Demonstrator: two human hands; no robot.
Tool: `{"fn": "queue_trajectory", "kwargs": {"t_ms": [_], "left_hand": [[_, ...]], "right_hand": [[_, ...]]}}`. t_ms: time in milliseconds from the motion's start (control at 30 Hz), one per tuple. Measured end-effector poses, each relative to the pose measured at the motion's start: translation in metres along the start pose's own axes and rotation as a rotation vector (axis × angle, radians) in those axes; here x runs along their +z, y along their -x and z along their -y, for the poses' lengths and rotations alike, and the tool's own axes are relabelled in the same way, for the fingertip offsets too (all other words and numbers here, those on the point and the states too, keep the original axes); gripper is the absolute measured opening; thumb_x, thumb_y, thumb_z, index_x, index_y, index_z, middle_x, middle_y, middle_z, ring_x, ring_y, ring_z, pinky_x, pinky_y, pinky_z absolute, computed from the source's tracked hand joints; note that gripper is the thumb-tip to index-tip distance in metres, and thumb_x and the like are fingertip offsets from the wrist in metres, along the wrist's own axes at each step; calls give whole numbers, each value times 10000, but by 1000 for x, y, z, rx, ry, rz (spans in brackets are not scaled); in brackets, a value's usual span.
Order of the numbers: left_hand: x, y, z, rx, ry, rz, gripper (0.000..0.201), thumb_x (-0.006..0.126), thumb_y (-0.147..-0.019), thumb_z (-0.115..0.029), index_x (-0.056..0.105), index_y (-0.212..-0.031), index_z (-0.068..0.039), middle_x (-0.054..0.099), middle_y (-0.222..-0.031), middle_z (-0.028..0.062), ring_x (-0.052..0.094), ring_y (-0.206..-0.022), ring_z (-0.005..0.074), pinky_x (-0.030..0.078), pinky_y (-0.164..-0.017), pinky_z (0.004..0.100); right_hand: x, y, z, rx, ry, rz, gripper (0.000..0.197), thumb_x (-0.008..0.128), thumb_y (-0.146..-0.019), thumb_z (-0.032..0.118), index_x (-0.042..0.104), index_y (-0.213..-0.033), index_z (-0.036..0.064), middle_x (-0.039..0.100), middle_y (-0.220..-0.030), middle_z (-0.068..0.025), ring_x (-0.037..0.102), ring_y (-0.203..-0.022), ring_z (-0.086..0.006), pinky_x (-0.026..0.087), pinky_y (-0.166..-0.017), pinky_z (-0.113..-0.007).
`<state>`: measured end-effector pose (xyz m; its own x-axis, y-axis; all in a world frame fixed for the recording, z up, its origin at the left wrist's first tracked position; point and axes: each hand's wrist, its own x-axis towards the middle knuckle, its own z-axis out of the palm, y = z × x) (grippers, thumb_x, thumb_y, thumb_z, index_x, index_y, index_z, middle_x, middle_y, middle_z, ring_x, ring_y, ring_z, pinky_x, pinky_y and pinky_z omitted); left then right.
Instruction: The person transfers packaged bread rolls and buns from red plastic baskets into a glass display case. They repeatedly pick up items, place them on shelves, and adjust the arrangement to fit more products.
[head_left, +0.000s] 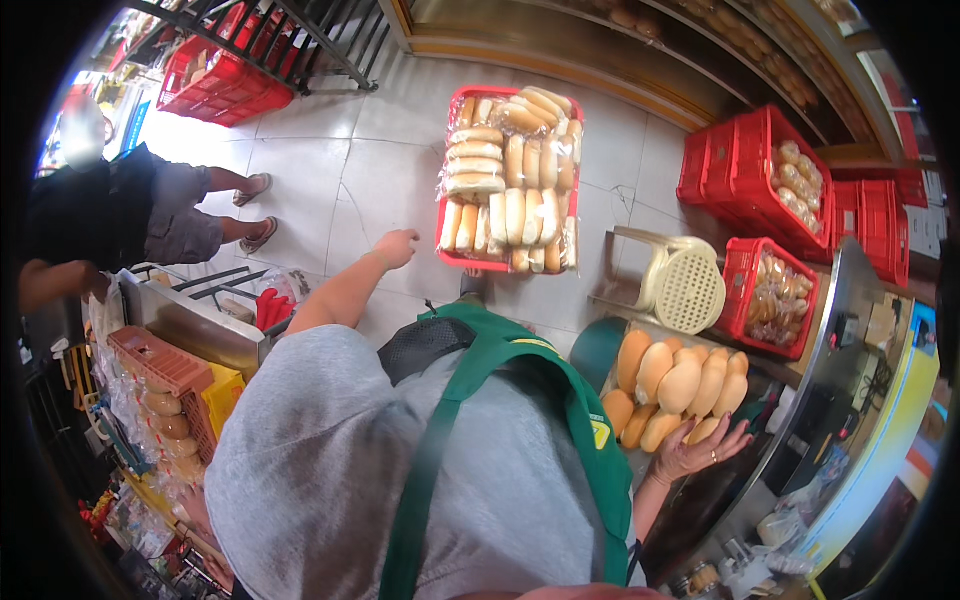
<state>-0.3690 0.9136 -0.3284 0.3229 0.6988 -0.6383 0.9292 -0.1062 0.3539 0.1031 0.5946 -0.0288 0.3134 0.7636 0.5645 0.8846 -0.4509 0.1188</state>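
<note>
My left hand is stretched forward over the floor with its fingers curled in, apparently holding nothing. It is just left of a red crate filled with long buns in clear plastic bags, and a small gap separates them. On the right, my right hand is open, palm up and fingers spread, with a ring on one finger. Its fingertips are beside a pile of loose, golden oval buns; whether they touch cannot be made out. A green strap crosses my grey shirt.
A cream plastic stool stands right of the crate, near red crates of bagged rolls. A person in shorts stands at far left. A metal counter and stacked brown crate lie left. Shelves line the back.
</note>
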Motion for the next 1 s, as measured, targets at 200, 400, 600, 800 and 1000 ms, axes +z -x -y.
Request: {"fn": "queue_trajectory", "kwargs": {"t_ms": [200, 400, 600, 800, 1000], "left_hand": [[-15, 54, 93, -189, -194, 243, 411, 726, -776, -271, 658, -1154, -123, 678, -1106, 176, 632, -1060, 353, 504, -917, 432], [-112, 9, 70, -417, -15, 307, 411, 685, -809, -195, 642, -1213, -131, 691, -1031, 139, 688, -829, 274, 605, -660, 433], [-167, -204, -22, -60, -42, -263, 335, 564, -865, -236, 685, -1149, -106, 679, -1143, 156, 646, -1064, 334, 514, -916, 425], [-197, -262, -292, 519, -96, -53, 457, 655, -816, -192, 603, -1257, -83, 671, -1099, 204, 642, -1027, 374, 498, -911, 444], [-260, -213, -365, 454, -271, 322, 469, 681, -829, -255, 595, -1262, -96, 659, -1121, 191, 630, -1054, 366, 479, -924, 464]], "right_hand": [[67, -96, 50, 50, -229, -60, 521, 628, -846, 44, 484, -1347, 30, 432, -1442, -198, 335, -1365, -466, 274, -1116, -590], [133, -121, 38, 285, -385, -25, 555, 589, -818, 6, 468, -1359, 10, 504, -1374, -195, 406, -1328, -403, 299, -1115, -512], [187, -110, 25, 691, -850, 192, 522, 545, -852, -27, 471, -1365, 32, 633, -1141, -167, 617, -1044, -281, 472, -888, -384], [332, -160, 3, 768, -1007, 234, 514, 537, -868, -39, 485, -1365, 80, 675, -942, -127, 643, -869, -213, 503, -772, -317], [414, -334, 25, 434, -1002, 275, 509, 567, -850, -31, 506, -1346, 63, 649, -1127, -160, 634, -1014, -277, 497, -860, -400]]}}
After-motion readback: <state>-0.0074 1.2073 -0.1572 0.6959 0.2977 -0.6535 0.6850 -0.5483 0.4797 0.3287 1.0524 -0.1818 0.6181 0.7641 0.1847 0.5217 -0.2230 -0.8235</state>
